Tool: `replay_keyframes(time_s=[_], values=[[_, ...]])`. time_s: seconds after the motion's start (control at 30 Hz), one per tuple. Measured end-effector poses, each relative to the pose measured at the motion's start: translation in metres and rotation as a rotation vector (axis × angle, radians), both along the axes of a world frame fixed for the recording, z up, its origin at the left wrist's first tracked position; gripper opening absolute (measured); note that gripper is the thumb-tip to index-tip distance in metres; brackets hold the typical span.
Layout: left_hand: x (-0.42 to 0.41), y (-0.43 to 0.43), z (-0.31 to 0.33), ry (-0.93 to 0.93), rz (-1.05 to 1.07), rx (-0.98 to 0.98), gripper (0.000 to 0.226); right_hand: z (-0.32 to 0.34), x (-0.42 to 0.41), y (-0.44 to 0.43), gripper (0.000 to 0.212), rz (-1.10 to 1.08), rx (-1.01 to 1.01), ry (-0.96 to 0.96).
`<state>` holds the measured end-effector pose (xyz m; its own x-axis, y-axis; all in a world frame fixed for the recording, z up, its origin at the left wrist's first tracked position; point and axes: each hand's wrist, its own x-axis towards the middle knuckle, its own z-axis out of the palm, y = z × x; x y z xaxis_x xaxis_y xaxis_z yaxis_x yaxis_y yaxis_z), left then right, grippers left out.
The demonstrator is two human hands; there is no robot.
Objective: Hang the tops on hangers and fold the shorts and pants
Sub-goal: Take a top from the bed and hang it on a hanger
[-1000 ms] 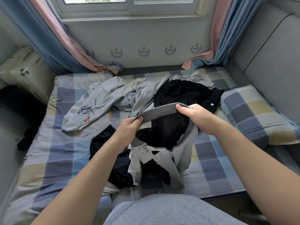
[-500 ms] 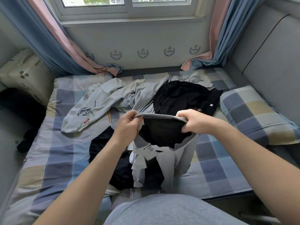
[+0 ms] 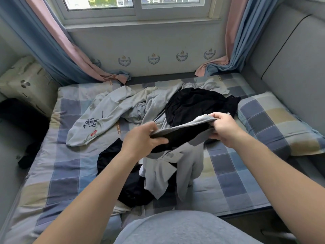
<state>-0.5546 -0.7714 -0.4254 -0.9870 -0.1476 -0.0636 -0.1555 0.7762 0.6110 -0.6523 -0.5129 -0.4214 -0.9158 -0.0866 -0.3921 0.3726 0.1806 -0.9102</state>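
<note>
The grey garment (image 3: 184,128), held over the pile (image 3: 193,101) on the bed (image 3: 228,182), now has its ribbed band stretched wider and tilted up to the right, the left hand (image 3: 142,140) and right hand (image 3: 223,127) each gripping an end, so it is probably still being identified, not hung or folded.

1. A single wide-angle camera, worn on the person's head, looks forward and steeply down from the near edge of the bed (image 3: 61,173).
2. It faces the window (image 3: 98,2) wall.
3. Range is close: the forearms enter from below, and the left hand (image 3: 140,141) and right hand (image 3: 223,127) hold a grey garment (image 3: 191,124) at mid-frame.
</note>
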Motion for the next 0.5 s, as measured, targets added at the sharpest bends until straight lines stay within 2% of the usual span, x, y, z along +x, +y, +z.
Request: replay_keyframes(time_s=[0.1, 0.13, 0.2, 0.27, 0.37, 0.43, 0.5], values=[[-0.002, 0.002, 0.004, -0.052, -0.001, -0.134, 0.012, 0.012, 0.003, 0.003, 0.024, 0.121, 0.036, 0.092], [-0.004, 0.001, 0.006, -0.078, 0.057, -0.118, 0.013, 0.016, 0.005, 0.005, 0.021, 0.160, 0.098, 0.152], [-0.009, -0.004, 0.010, -0.146, 0.169, -0.041, 0.035, 0.022, 0.009, 0.011, 0.018, 0.224, 0.254, 0.259], [-0.015, -0.010, 0.014, -0.171, 0.201, -0.020, 0.038, 0.026, 0.015, 0.015, 0.023, 0.285, 0.484, 0.362], [-0.026, -0.016, 0.016, -0.187, 0.180, -0.044, 0.029, 0.027, 0.024, 0.019, 0.034, 0.311, 0.895, 0.460], [-0.029, -0.019, 0.016, -0.217, 0.154, -0.049, 0.035, 0.022, 0.032, 0.025, 0.034, 0.236, 0.959, 0.413], [-0.030, -0.023, 0.013, -0.237, 0.104, -0.008, 0.034, 0.014, 0.046, 0.027, 0.032, 0.153, 0.847, 0.319]])
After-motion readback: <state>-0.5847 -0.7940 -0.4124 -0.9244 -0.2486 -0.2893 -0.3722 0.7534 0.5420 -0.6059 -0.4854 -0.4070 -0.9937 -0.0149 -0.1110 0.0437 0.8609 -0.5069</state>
